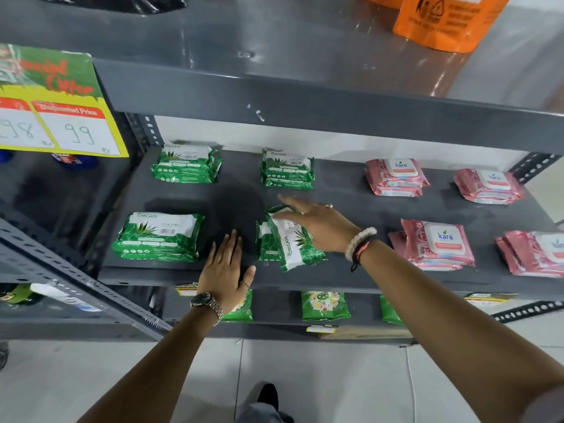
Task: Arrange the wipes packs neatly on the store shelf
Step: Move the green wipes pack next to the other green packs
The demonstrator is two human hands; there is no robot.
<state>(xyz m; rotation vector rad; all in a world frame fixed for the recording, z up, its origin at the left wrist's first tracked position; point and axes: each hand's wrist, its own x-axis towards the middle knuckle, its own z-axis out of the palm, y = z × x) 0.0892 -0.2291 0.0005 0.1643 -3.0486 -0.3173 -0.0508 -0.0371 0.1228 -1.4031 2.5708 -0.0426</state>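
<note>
Green Origami wipes packs lie in stacks on the dark shelf (351, 279): back left (186, 166), back middle (287, 170), front left (158, 238). The front middle stack (293, 248) has its top pack turned crooked across the one under it. My right hand (317, 224) hovers over that crooked pack with fingers spread, touching or just above it. My left hand (225, 268) lies flat and open on the shelf's front edge, left of that stack. Pink Kara packs sit in stacks at back (396, 178), far back right (488, 186), front (436, 245) and far front right (537, 253).
An upper shelf edge (305, 105) overhangs the packs, with an orange bag (442, 22) on it. A yellow and green price sign (58, 105) hangs at left. Green packets (325, 305) stand on the lower shelf. Tiled floor lies below.
</note>
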